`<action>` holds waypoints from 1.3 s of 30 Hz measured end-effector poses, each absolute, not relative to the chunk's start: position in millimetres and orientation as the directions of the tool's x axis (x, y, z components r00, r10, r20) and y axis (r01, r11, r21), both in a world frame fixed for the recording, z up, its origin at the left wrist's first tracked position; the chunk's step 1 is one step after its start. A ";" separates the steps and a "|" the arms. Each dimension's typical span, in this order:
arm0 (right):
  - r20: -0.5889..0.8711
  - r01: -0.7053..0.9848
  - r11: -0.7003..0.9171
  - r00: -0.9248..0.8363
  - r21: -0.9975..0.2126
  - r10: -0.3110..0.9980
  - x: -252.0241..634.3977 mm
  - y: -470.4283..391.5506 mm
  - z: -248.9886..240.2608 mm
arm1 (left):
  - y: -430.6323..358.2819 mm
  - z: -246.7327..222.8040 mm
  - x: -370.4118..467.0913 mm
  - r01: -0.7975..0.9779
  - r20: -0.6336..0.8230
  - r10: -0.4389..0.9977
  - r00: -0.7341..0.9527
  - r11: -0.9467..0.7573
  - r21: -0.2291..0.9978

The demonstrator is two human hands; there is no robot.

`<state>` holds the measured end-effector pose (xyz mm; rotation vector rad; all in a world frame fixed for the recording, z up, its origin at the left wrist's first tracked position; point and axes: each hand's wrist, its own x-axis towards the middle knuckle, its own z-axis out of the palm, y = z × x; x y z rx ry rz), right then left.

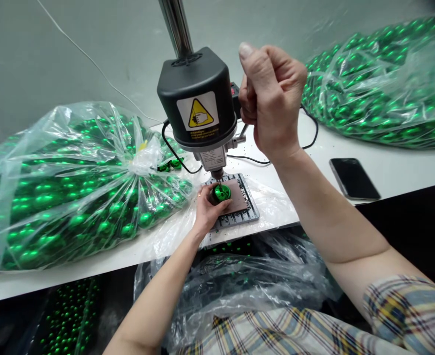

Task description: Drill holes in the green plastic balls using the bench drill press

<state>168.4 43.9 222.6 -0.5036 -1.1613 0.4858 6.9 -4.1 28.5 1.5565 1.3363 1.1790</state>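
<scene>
A small black drill press (195, 98) with a yellow hand-warning sticker stands in the middle of the white table. Under its chuck, my left hand (206, 209) grips a shiny green ball (222, 193) between thumb and fingers. The ball rests on a brownish board (235, 197) that lies on the slotted metal base (252, 212). The drill tip meets or nearly meets the ball's top; exact contact is hard to tell. Raised to the right of the motor housing, my right hand (274, 93) is closed around the press's feed lever (244, 132), most of which the fingers hide.
Clear plastic bags of green balls lie at left (73, 197) and back right (380, 88). A phone (354, 178) lies on the table at right. Black cables run behind the press. Dark chips litter the base. A plastic bag (239, 286) hangs below the front edge.
</scene>
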 end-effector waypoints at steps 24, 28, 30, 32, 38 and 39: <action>0.744 0.017 0.820 0.431 -0.572 0.510 166.4 3.7 179.5 | -8.2 19.8 13.8 0.242 0.149 0.987 -0.055 -0.131 0.961; 0.764 0.004 0.858 0.456 -0.514 0.456 165.7 8.8 168.4 | -8.1 18.7 13.7 0.217 0.162 0.985 -0.061 -0.146 0.965; 0.800 -0.007 0.897 0.449 -0.443 0.398 165.2 9.7 162.7 | -8.3 19.5 14.0 0.206 0.159 0.985 -0.063 -0.143 0.968; 0.831 0.000 0.919 0.427 -0.394 0.356 165.3 9.7 156.9 | -8.8 21.5 14.6 0.203 0.154 0.986 -0.064 -0.138 0.969; 0.850 0.037 0.937 0.433 -0.348 0.299 170.1 14.5 131.6 | -10.0 24.7 16.0 0.202 0.147 0.988 -0.055 -0.133 0.970; 0.864 0.042 0.948 0.426 -0.317 0.270 170.4 15.9 128.2 | -9.7 23.5 15.7 0.210 0.149 0.987 -0.053 -0.135 0.968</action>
